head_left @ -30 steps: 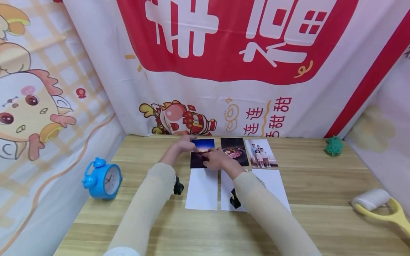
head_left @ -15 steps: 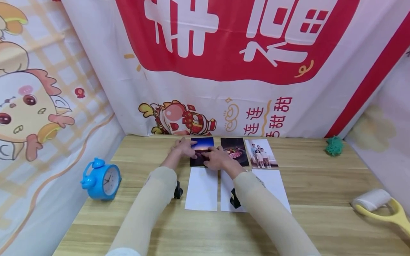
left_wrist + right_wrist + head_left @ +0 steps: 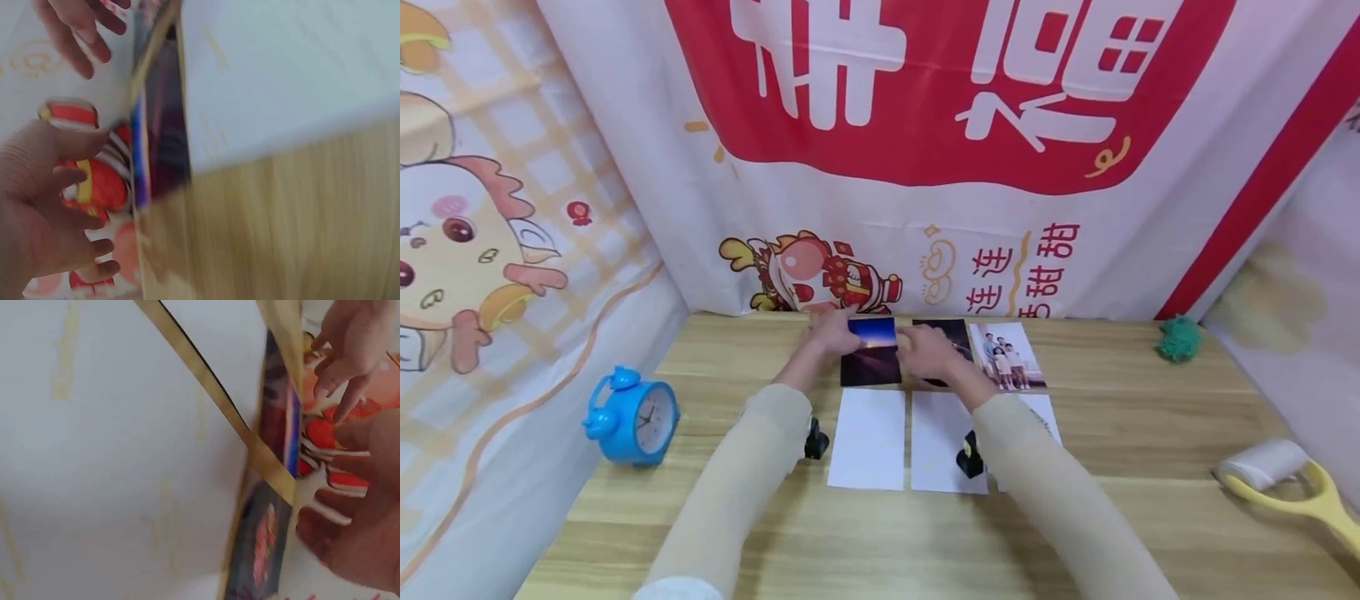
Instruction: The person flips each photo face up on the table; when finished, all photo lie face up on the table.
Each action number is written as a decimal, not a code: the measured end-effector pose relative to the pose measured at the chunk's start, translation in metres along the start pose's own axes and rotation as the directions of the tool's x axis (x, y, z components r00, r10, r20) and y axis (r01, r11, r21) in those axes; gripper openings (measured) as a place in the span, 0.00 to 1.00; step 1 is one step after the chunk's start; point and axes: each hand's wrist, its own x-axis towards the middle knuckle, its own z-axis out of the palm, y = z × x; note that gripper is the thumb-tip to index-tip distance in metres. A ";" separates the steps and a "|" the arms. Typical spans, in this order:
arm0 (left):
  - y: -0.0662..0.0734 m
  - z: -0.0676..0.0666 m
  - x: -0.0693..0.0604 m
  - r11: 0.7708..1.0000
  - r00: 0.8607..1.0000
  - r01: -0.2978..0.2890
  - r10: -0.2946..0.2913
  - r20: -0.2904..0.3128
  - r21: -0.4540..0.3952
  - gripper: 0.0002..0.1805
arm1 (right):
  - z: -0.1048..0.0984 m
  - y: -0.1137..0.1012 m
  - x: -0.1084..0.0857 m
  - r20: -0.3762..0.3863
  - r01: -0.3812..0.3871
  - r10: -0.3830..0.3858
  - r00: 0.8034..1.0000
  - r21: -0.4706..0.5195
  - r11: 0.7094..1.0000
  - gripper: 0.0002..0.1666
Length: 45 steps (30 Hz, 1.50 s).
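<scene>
The sunset photo (image 3: 871,354) lies flat at the table's back edge. My left hand (image 3: 831,333) is at its left side, fingers spread and bent loosely, holding nothing. My right hand (image 3: 927,352) hovers at the dark food photo (image 3: 951,331), just right of the sunset photo, covering much of it. In the left wrist view the left hand (image 3: 53,206) shows apart from the sunset photo (image 3: 164,125). The family photo (image 3: 1006,357) lies to the right. White sheets (image 3: 867,440) sit in a row in front of the photos, one partly under the right sleeve.
A blue alarm clock (image 3: 634,417) stands at the left edge of the wooden table (image 3: 820,542). Toward the back right lies a green tuft (image 3: 1178,338). A lint roller with a yellow handle (image 3: 1292,492) is at the right. Printed cloth (image 3: 865,200) hangs behind the table.
My right hand has lifted away from the sunset photo and shifted right, over the food photo. My left hand stays near the sunset photo's left edge, having moved only slightly. The photos look nearly unmoved.
</scene>
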 end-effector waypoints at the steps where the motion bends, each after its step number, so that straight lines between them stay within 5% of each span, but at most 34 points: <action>1: 0.011 0.001 -0.001 1.000 0.999 -0.025 0.025 -0.043 -0.009 0.44 | -0.009 0.006 -0.005 -0.024 -0.040 0.041 0.999 0.021 0.999 0.32; 4: 0.050 0.012 -0.008 0.993 0.984 -0.117 0.114 -0.135 -0.017 0.43 | -0.032 0.026 -0.020 -0.085 -0.152 0.157 0.984 0.058 0.987 0.32; 7: 0.091 0.033 -0.022 0.972 0.964 -0.236 0.236 -0.124 0.012 0.42 | -0.050 0.050 -0.041 -0.130 -0.226 0.232 0.964 0.059 0.972 0.34; 11: 0.133 0.066 -0.049 0.913 0.925 -0.380 0.373 0.072 0.146 0.47 | -0.059 0.082 -0.079 -0.153 -0.296 0.301 0.941 0.055 0.954 0.38; 16: 0.161 0.103 -0.083 0.808 0.841 -0.516 0.416 0.345 0.284 0.50 | -0.060 0.109 -0.128 -0.114 -0.401 0.424 0.898 0.181 0.898 0.41; 19: 0.164 0.115 -0.095 0.757 0.795 -0.577 0.437 0.420 0.306 0.49 | -0.058 0.113 -0.142 -0.067 -0.445 0.469 0.881 0.225 0.867 0.44; 22: 0.164 0.120 -0.100 0.729 0.773 -0.608 0.455 0.442 0.313 0.48 | -0.057 0.113 -0.151 -0.001 -0.478 0.494 0.869 0.247 0.843 0.47; 26: 0.164 0.121 -0.101 0.719 0.765 -0.615 0.444 0.467 0.324 0.50 | -0.055 0.112 -0.159 0.095 -0.515 0.513 0.853 0.310 0.799 0.48; 33: 0.163 0.131 -0.102 0.678 0.745 -0.641 0.435 0.505 0.361 0.50 | -0.057 0.111 -0.166 0.228 -0.573 0.543 0.808 0.516 0.637 0.47; 40: 0.164 0.133 -0.104 0.677 0.761 -0.627 0.425 0.489 0.387 0.49 | -0.061 0.118 -0.167 0.298 -0.590 0.534 0.792 0.601 0.539 0.45; 45: 0.164 0.134 -0.104 0.683 0.768 -0.616 0.410 0.492 0.392 0.49 | -0.061 0.125 -0.169 0.307 -0.593 0.536 0.786 0.620 0.514 0.43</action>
